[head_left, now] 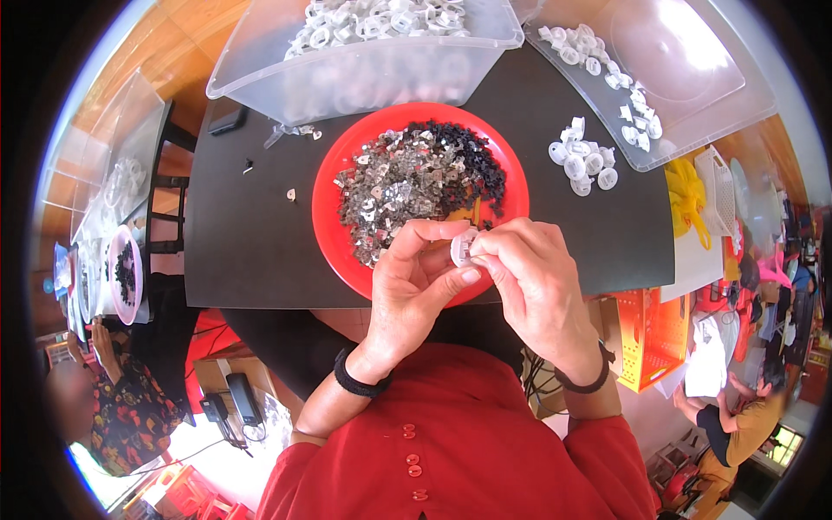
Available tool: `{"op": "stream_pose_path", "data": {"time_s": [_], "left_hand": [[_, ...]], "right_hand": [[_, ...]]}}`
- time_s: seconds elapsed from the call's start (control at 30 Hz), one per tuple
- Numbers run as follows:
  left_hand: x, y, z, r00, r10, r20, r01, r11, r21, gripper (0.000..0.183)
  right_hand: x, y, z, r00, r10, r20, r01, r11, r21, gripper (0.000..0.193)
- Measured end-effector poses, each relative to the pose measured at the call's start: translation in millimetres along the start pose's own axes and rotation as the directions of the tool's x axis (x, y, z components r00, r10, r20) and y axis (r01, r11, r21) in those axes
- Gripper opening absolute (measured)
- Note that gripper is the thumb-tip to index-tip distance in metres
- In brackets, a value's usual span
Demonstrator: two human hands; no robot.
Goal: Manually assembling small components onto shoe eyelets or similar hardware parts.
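Between my two hands is a small round white plastic part, held over the near rim of a red basin. My left hand grips it between thumb and forefinger. From the other side, the fingertips of my right hand pinch at the same part; whether they also hold a smaller piece is hidden. In the basin lie many small metal pieces on the left and middle, with small black pieces at the right. A pile of similar white parts sits on the table to the right.
A clear plastic bin of white parts stands at the table's far side. A translucent lid with more white parts lies at the far right. A dark phone rests at the left. An orange crate is low on the right. Other people sit nearby.
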State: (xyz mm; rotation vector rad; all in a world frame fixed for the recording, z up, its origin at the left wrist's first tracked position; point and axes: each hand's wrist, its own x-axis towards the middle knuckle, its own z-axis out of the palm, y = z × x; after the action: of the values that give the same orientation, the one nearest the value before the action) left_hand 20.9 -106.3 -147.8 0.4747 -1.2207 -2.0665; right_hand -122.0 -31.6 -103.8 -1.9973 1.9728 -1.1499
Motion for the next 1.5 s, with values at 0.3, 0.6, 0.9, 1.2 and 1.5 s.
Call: {"op": "stream_pose_path", "data": {"time_s": [0.3, 0.6, 0.9, 1.2, 1.5], "left_hand": [[-3.0, -2.7, -0.4, 1.0, 0.019, 0.014, -0.019, 1.0, 0.013, 0.04], [-1.3, 0.8, 9.1, 0.998, 0.061, -0.002, -0.061, 0.997, 0.048, 0.033], [2.0, 6.7, 14.2, 0.996, -0.08, -0.038, 0.073, 0.987, -0.143, 0.026], [4.1, -2.5, 9.0, 0.974, -0.054, -0.219, 0.053, 0.999, -0.01, 0.022], [9.6, -11.5, 4.2, 0.974, 0.011, -0.228, 0.008, 0.996, 0.084, 0.037]], "right_hand": [[-1.5, 2.0, -0.7, 0.996, 0.076, -0.052, -0.069, 0.99, 0.124, 0.016], [-13.9, 7.4, 20.6, 0.909, 0.414, -0.045, -0.288, 0.702, 0.652, 0.01], [-14.4, 1.8, 26.0, 0.888, 0.459, -0.017, -0.28, 0.57, 0.772, 0.009], [-12.1, -2.6, 32.2, 0.882, 0.325, -0.34, -0.093, 0.829, 0.552, 0.009], [-15.5, 4.7, 42.7, 0.831, 0.336, -0.444, -0.022, 0.817, 0.577, 0.01]]}}
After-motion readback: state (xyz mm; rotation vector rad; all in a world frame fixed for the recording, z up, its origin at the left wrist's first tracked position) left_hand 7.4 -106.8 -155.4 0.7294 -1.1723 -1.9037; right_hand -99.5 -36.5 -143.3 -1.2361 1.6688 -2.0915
